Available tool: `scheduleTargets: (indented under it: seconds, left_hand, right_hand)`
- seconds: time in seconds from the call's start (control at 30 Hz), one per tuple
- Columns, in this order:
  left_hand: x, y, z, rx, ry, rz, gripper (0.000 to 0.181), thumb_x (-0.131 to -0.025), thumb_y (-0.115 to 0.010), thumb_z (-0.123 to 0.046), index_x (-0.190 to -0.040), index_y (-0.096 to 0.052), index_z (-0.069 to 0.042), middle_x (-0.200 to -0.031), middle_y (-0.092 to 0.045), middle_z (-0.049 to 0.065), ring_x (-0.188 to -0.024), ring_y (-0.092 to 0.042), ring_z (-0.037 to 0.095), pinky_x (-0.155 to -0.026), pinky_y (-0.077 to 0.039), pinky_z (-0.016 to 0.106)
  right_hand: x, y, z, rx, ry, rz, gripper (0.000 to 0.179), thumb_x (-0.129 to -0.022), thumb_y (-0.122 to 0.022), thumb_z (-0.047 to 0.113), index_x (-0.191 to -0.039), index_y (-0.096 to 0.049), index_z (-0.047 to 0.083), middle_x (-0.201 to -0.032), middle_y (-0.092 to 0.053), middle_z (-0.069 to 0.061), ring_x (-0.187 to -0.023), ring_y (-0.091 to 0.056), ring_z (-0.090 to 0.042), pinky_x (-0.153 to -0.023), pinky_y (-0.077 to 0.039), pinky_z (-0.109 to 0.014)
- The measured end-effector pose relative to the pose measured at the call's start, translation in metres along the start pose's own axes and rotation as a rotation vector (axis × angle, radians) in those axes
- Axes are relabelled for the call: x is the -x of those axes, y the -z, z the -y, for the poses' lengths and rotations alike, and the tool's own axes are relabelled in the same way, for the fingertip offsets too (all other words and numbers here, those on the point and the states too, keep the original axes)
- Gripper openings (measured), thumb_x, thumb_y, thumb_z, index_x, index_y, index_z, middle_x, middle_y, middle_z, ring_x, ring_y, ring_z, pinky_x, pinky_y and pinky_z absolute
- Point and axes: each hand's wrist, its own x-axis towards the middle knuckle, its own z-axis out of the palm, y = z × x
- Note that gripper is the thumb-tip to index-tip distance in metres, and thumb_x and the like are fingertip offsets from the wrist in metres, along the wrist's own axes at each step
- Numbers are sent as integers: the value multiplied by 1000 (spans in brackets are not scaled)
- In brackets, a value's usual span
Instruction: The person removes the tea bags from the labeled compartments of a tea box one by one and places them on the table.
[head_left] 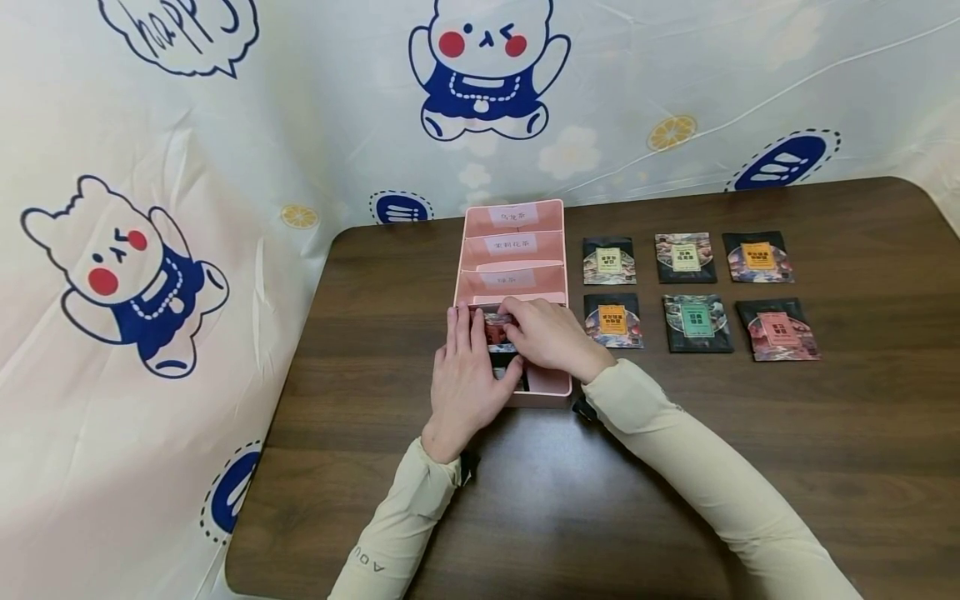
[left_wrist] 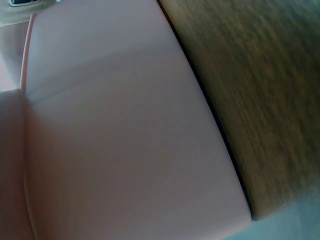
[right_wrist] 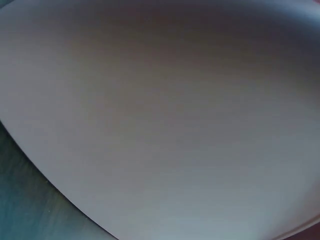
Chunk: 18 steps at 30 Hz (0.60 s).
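A pink divided box (head_left: 512,400) stands on the table, its near compartment under both hands. In that compartment is a dark tea packet (head_left: 497,332) with a red and patterned front. My left hand (head_left: 468,387) lies over the box's left side, fingers straight and pointing away, thumb stretched toward the packet's near edge. From the right, my right hand (head_left: 553,335) reaches over the rim with bent fingers and pinches the packet at its right side. Part of the packet is hidden by the fingers. Both wrist views show mostly the box's pink outer wall (left_wrist: 125,125) close up.
Right of the box, several dark tea packets lie in two rows, among them a green-labelled one (head_left: 698,323) and a pink-labelled one (head_left: 779,330). The box's farther compartments carry white paper labels (head_left: 513,215). A printed cloth (head_left: 337,125) hangs behind the brown wooden table (head_left: 652,517).
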Motion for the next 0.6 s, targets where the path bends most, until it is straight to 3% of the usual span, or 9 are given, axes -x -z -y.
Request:
scheduleTargets:
  seconds: [0.6]
  left_hand:
    - [0,0,0,12,10,10,86,-87,-51,-57,-149,-29,-2,-159,-22,19,-150,-14,29,-98,-43,53]
  right_hand:
    - [3,0,2,36,-10,-26,14,-97,-53,19,-106,-63,16,-90,-69,-1,-80,-62,-18,-71,-49,-41]
